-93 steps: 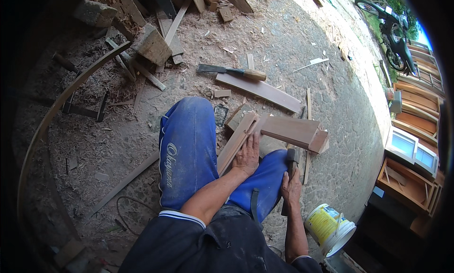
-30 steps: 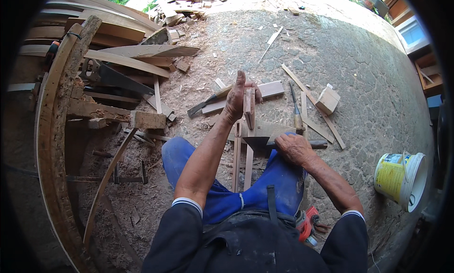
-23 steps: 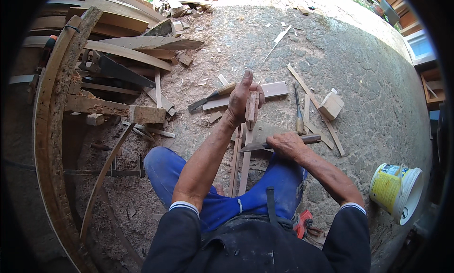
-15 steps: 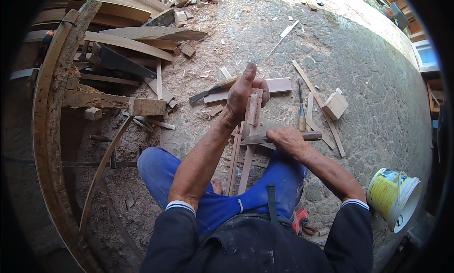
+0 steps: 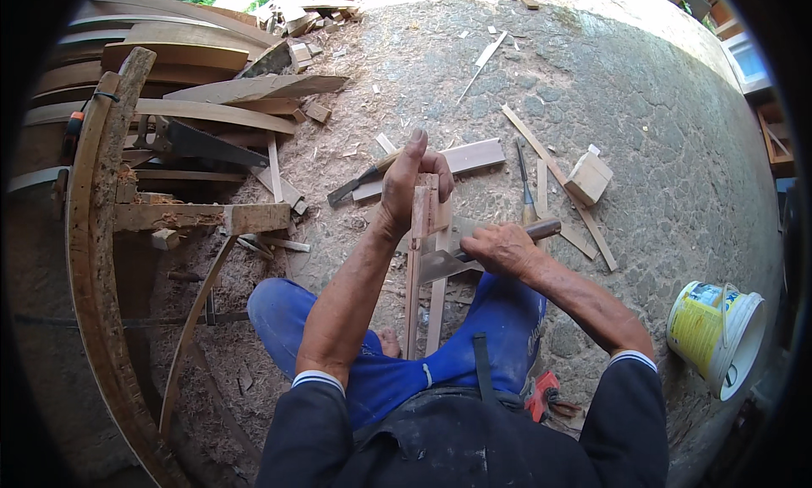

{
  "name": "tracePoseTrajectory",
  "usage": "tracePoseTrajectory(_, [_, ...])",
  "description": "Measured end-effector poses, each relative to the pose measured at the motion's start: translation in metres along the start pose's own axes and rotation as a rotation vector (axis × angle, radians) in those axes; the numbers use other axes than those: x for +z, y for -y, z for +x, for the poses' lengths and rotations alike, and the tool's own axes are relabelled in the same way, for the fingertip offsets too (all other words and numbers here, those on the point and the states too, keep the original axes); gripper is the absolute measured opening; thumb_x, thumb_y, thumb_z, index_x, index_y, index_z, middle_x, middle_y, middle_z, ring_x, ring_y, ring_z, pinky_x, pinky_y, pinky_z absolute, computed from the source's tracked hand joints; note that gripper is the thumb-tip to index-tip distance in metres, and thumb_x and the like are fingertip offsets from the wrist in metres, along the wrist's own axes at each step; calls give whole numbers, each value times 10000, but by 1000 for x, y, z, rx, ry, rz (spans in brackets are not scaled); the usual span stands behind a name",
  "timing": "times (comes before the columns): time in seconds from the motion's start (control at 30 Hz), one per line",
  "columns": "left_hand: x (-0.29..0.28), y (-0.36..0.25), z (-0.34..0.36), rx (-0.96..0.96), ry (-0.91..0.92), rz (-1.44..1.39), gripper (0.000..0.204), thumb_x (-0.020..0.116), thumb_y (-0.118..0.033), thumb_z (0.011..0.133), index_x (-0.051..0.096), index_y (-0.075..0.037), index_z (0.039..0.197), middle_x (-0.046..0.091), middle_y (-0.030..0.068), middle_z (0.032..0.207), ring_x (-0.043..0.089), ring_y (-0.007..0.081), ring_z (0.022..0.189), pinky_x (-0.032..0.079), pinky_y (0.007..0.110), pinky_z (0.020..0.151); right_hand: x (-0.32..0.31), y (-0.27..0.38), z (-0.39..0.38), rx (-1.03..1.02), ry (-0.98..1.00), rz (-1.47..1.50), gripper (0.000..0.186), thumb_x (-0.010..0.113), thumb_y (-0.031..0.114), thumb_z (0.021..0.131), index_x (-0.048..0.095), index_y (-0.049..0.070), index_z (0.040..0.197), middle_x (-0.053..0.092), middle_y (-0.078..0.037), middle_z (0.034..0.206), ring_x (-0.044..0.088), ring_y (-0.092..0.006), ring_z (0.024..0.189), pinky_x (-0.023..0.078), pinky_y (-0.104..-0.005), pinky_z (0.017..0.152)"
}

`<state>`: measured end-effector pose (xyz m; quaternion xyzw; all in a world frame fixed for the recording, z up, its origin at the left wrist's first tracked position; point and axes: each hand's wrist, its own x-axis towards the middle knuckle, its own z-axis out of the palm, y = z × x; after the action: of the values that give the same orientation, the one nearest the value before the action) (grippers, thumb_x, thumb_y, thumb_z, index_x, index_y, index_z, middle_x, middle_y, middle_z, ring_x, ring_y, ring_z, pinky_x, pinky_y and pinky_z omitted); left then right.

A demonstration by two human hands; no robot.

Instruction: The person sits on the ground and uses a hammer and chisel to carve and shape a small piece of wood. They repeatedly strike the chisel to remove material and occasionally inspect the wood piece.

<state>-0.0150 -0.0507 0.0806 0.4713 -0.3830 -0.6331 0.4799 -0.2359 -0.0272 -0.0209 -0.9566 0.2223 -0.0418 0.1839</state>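
My left hand, thumb pointing up, is wrapped round the upper end of a wooden strip standing between my knees. A second pale strip runs beside it toward my lap. In my right hand is a tool with a broad metal blade and a dark wooden handle; its exact kind is unclear. The blade crosses in front of the strips, just below my left hand. Whether its edge touches the wood I cannot tell. A greyish blur lies between the two hands.
Ahead lie a chisel, a pale board, a narrow chisel, a thin batten and a wood block. A bucket is tipped at right. At left stand a curved wooden frame, a handsaw and stacked timber.
The strips have turned and shifted slightly left with my left hand. The blade in my right hand has tilted, showing more of its flat face. The whole view has shifted a little.
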Motion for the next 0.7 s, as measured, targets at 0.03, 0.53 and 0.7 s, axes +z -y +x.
tracePoseTrajectory(0.03, [1,1,0,-27,-5,-8,811,307,-675,1038,577,-58,585,540,56,543,505,137,530,414,264,566,1,2,-2,-70,-95,51,109,618,220,914,588,118,937,648,-83,801,729,-288,778,591,-432,652])
tracePoseTrajectory(0.53, [19,-22,-11,-21,112,54,808,270,-648,1054,550,-68,566,532,81,546,492,169,534,411,292,570,29,-10,1,162,50,39,66,610,168,918,580,125,957,671,-99,843,747,-307,838,598,-444,668])
tracePoseTrajectory(0.7, [-4,-72,-5,241,101,-175,786,245,-618,1072,529,-57,600,493,86,546,490,227,544,439,343,613,34,-8,12,-34,-83,-30,92,578,147,938,580,120,1026,673,-116,851,745,-337,854,593,-482,684])
